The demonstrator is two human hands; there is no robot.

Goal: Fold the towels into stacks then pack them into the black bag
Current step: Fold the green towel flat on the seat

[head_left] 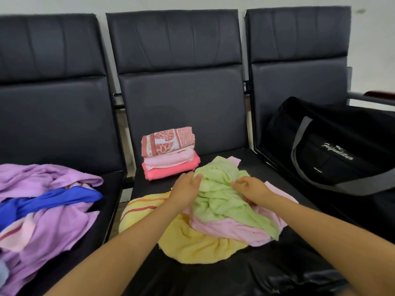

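Fingers (197, 178) of the left hand (186, 186) are curled into the top of the crumpled green towel (224, 197), pinching a fold of it. On the right hand (254, 188) the fingers (237, 184) are bent and pressed together on the same towel from the other side, gripping its cloth. The green towel is heaped on a pink towel (230, 228), which lies over a yellow towel (192, 246) with orange stripes; all three are bunched together on the middle seat of the bench (213, 278).

Behind them, on the same seat near the backrest, a folded stack (170, 153) is seen: a coral towel at the bottom, a pale pink one above it, and a patterned red-and-white one on top. The stack is just beyond the left hand, apart from it.

On the left seat an unfolded pile is spread, made up of a purple towel (49, 218) and a blue towel (49, 201) twisted across it, with a striped pink edge showing.

On the right seat the black bag (333, 146) is set, with grey straps and white lettering on its side. Whether it is zipped cannot be told.
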